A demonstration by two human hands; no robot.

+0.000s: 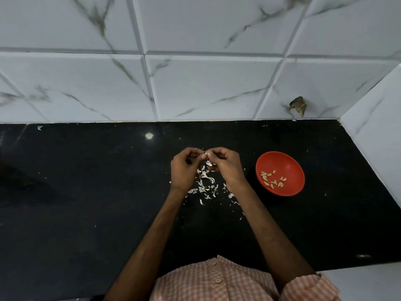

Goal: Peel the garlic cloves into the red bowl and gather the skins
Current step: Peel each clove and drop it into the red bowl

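Polished black stone counter (86, 192), glossy veined marble-look wall tiles (206, 83), smooth plastic-looking red bowl (288, 161), papery garlic skins (205, 183).

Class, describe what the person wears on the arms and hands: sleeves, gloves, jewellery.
The left hand and right hand wear no gloves; no ring or watch shows. The left forearm and right forearm are bare. A sleeve in pale orange-and-white check ends near the right elbow, part of a buttoned shirt; the left sleeve is out of view.
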